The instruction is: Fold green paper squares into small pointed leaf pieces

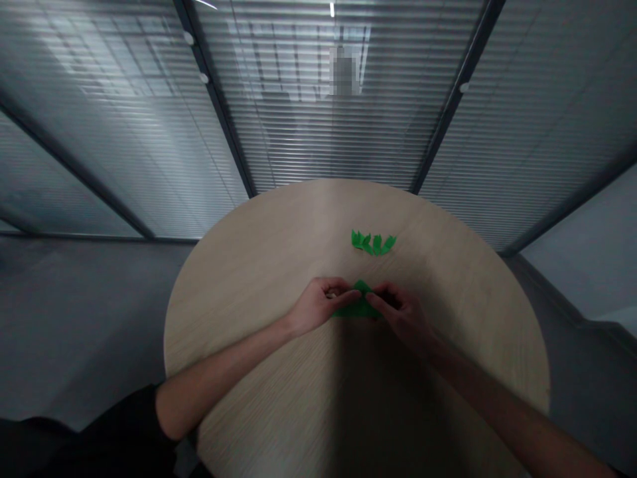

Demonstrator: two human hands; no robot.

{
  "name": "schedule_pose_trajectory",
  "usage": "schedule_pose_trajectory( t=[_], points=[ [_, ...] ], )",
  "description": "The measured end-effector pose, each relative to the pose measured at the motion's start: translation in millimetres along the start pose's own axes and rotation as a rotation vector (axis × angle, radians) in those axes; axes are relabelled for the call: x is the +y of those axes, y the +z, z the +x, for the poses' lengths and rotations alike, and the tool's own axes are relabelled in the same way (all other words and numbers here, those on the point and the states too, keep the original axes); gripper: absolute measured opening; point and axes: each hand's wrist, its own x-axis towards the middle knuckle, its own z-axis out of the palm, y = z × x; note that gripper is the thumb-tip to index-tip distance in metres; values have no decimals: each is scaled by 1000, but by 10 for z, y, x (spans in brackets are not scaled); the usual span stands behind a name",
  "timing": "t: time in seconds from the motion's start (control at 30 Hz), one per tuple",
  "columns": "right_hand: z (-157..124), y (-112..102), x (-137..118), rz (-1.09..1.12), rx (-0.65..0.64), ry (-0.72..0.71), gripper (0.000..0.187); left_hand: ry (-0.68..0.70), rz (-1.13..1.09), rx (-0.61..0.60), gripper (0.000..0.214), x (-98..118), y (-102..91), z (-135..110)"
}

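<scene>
A green sheet of paper (pixel 355 309), roughly triangular with its peak pointing away from me, is held low over the wooden table. My left hand (pixel 321 305) grips its left side, thumb on top and fingers curled beneath or behind. On the right side my right hand (pixel 402 312) pinches it the same way, and the two thumb tips nearly meet near the middle of the paper. Beyond the hands lie several small folded green paper pieces (pixel 373 243), set close together in a row. The fingers partly cover the paper's edges.
The round wooden table (pixel 239 265) fills the middle of the view. Behind it stand glass partitions with horizontal blinds (pixel 308 146) and dark frames. A grey floor (pixel 109 299) surrounds the table, and my shadow falls across its near part.
</scene>
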Motion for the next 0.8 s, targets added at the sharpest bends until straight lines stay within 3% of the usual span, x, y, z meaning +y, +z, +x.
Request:
schedule_pose_trajectory(
  t=[0.23, 0.8],
  points=[
    [11, -5, -2, 32, 83, 19, 41, -54, -58, -39, 37, -1, 0, 3],
    [10, -12, -62, 20, 12, 56, 40, -37, -49, -33, 35, -8, 5, 5]
  ],
)
